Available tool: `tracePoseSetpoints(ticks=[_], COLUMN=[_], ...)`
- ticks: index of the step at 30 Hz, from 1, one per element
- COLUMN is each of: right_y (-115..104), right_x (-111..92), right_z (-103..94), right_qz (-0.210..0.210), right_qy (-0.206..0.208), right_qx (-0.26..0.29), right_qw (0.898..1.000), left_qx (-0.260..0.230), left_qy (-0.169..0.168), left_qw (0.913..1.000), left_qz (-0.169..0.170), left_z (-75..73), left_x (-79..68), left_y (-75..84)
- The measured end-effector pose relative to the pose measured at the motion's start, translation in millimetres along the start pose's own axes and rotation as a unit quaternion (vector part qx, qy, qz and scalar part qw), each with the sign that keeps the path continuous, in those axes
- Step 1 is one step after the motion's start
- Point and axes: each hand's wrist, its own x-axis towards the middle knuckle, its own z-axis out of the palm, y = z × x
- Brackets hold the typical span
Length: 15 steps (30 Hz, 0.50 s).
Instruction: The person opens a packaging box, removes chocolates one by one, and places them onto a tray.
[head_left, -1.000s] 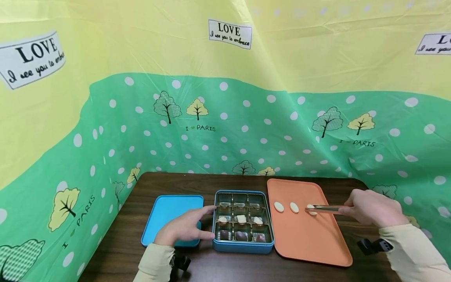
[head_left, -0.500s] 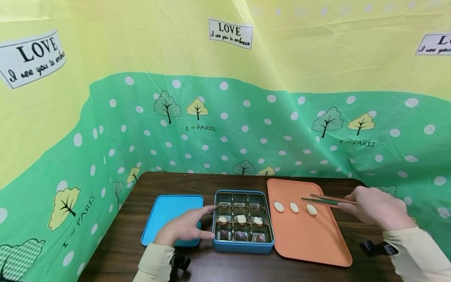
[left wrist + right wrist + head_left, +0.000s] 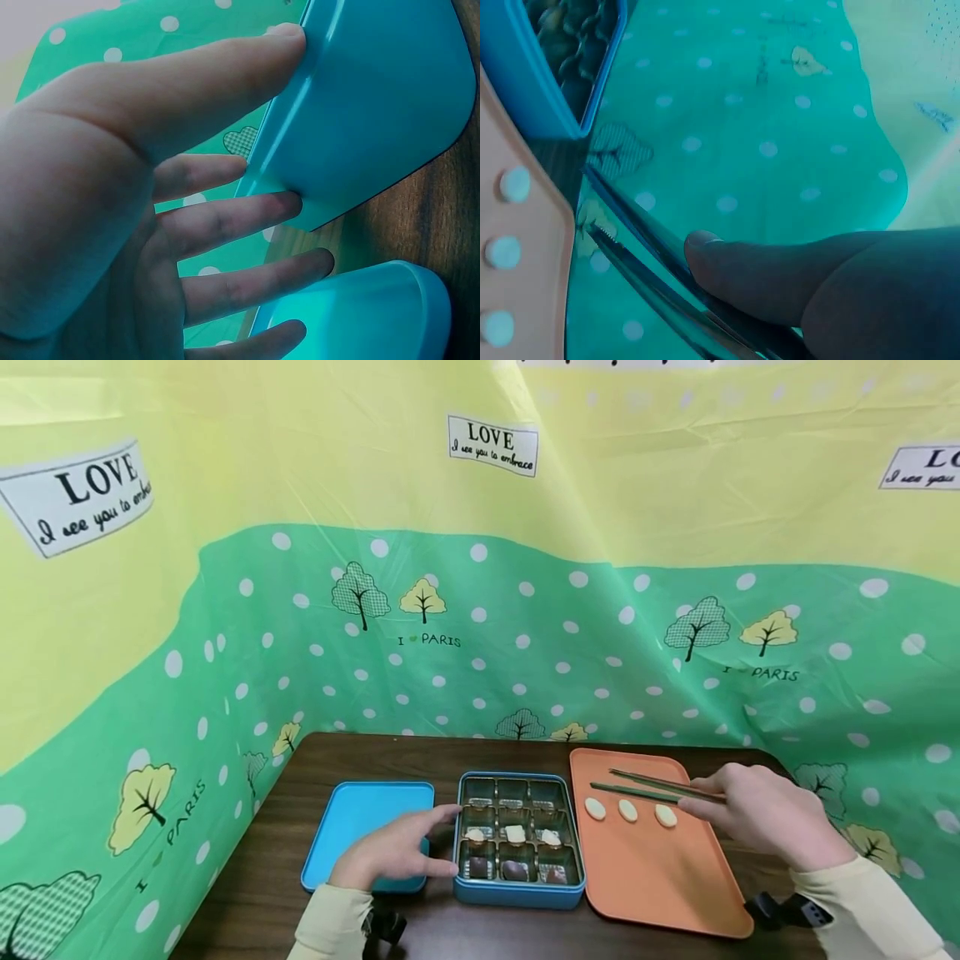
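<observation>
In the head view my left hand (image 3: 397, 845) rests at the left side of a blue box (image 3: 519, 893). Its fingers are extended; the thumb (image 3: 255, 56) touches the box rim in the left wrist view. Inside, white pieces (image 3: 514, 834) sit in the middle row of compartments, dark brownish-purple pieces (image 3: 514, 870) in the front row. My right hand (image 3: 757, 814) grips long metal tweezers (image 3: 652, 792), whose serrated tips stand apart with nothing between them. They hang over the orange tray (image 3: 660, 885), just behind three white oval pieces (image 3: 627, 811) lying in a row.
Left of the box, partly behind my left hand, lies a blue lid (image 3: 378, 810). Everything stands on a dark wooden table (image 3: 247, 893). A green and yellow printed cloth (image 3: 480, 652) hangs behind and at the left.
The tweezers have left the rightmost white oval piece, risen and moved left with my right hand, their tips spreading wider. All three oval pieces stay on the tray. The left hand keeps its place.
</observation>
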Motion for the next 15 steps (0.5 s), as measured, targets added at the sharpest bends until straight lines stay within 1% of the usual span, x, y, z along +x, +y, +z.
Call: tracePoseSetpoints(ticks=[4, 8, 15], right_y=[-17, -34, -58], right_x=[-6, -10, -8], right_z=[1.7, 3.6, 9.5], right_qz=[-0.015, -0.042, -0.094], right_qy=[0.008, 0.014, 0.027], right_qx=[0.008, 0.012, 0.015], right_qw=[1.000, 0.999, 0.995], left_qx=[-0.006, -0.003, 0.004], left_qy=[-0.002, 0.001, 0.001], left_qw=[1.0000, 1.0000, 1.0000], left_qz=[-0.003, 0.002, 0.008], left_z=[0.7, -0.3, -0.7], left_x=[0.0, 1.1, 1.2], left_y=[-0.9, -1.4, -1.2])
